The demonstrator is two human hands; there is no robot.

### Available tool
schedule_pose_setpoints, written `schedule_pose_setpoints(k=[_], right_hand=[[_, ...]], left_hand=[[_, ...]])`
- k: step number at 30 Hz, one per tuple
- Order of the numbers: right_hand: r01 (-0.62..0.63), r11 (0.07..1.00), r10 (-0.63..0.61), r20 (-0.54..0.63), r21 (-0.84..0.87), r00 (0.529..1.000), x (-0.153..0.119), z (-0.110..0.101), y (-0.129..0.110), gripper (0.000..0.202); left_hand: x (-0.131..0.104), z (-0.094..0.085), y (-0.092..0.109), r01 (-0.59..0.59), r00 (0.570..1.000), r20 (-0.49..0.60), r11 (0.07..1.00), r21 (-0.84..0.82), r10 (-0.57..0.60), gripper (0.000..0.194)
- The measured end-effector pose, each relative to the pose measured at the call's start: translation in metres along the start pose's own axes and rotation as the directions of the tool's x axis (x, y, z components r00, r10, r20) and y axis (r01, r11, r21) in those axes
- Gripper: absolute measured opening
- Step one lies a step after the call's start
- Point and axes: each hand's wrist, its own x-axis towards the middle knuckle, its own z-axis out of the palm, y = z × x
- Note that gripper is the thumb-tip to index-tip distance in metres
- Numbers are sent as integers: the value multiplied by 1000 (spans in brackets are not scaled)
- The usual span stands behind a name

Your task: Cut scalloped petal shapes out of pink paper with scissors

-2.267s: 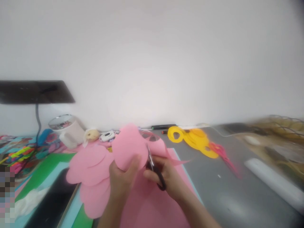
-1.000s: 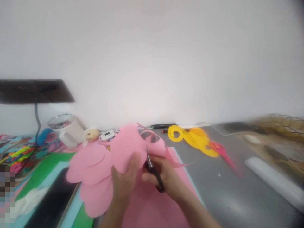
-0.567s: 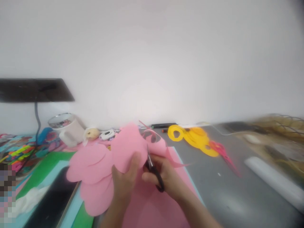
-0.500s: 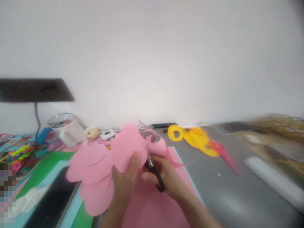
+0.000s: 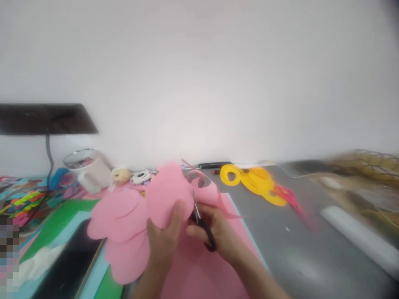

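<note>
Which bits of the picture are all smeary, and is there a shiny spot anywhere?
In the head view, the slim pink scissors and the long white bar look smeared; in the head view, the black-handled metal scissors in the right hand look clearer; also in the head view, pale glare lies on the smooth grey tabletop.

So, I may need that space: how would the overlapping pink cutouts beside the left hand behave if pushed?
The pink cutouts look thin and flat, so probably light and bendy. They overlap with no fastening visible, so a push might fan them apart.
</note>
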Motion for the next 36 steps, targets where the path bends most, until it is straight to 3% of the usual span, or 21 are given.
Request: schedule_pose_setpoints(k=[5, 11, 18, 36], right_hand=[[-5, 1000, 5, 0, 10, 1000, 0, 0, 0, 31], [9, 1000, -9, -5, 7, 1000, 0, 1, -1, 30], [0, 1000, 0, -11, -2, 1000, 0, 0, 0, 30], [-48, 999, 48, -40, -3, 998, -1, 2, -3, 24]], left_hand=[[0, 1, -1, 28, 999, -18, 999, 24, -27, 38], [-1, 0, 2, 12, 1000, -2, 1000, 20, -12, 28], [-1, 0, 3, 30, 1000, 1, 999, 18, -30, 37], [1, -1, 1, 74, 996, -55, 996, 51, -72, 39]])
